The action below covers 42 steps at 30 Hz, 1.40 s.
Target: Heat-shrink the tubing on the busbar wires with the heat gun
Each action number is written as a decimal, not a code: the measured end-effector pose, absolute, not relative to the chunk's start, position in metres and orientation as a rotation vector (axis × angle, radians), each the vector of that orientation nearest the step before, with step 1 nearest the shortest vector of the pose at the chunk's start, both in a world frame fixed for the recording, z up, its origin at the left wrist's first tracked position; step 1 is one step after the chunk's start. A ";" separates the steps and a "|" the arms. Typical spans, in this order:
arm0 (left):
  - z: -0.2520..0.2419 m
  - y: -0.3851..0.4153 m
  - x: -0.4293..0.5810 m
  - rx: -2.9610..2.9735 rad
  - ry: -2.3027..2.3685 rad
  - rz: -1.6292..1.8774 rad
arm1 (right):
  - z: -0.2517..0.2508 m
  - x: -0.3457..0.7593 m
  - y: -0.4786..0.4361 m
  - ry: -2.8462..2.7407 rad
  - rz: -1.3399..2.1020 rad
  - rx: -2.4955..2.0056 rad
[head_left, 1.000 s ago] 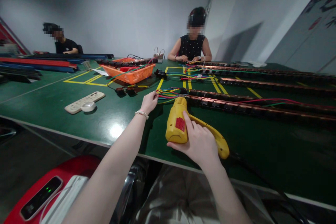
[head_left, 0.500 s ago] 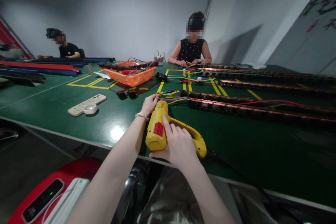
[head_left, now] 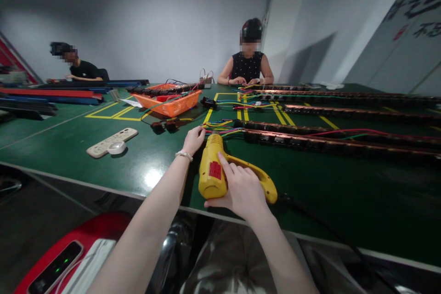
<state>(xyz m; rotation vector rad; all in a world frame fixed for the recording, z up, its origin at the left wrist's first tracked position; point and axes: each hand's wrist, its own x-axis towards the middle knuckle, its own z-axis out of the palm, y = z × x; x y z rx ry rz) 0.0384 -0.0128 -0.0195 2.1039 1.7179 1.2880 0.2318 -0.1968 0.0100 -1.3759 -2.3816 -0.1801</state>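
Observation:
My right hand (head_left: 243, 188) is closed on a yellow heat gun (head_left: 214, 165), which lies tilted on its side above the green table, its nozzle pointing away from me. A dark cord runs off to the right from its handle. Just left of the nozzle, my left hand (head_left: 195, 139) pinches the ends of the coloured wires (head_left: 222, 126). Those wires, yellow, blue, green and red, come out of a long dark strip with a copper-coloured edge (head_left: 296, 138). What exactly lies between the left fingertips is too small to make out.
An orange basket (head_left: 172, 106) with dark parts stands beyond my left hand. A beige power strip (head_left: 112, 142) lies on the green table (head_left: 165, 147) at left. More wired strips (head_left: 327, 112) stretch rightward. Two people sit across the table; dark and red bars (head_left: 51, 94) lie far left.
The heat gun and my right hand have shifted slightly right, away from my left hand. The left hand still pinches at the wire ends. The whole view has turned a little.

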 end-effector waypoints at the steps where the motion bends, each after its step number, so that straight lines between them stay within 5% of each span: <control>1: -0.020 -0.013 0.039 2.103 1.712 1.295 | 0.010 0.236 -0.196 -2.373 -0.177 -1.381; 23: -0.016 -0.017 0.041 1.985 1.661 1.248 | 0.006 0.266 -0.198 -2.198 -0.461 -1.557; 42: -0.017 -0.010 0.038 2.061 1.780 1.203 | 0.014 0.214 -0.208 -2.442 -0.237 -1.416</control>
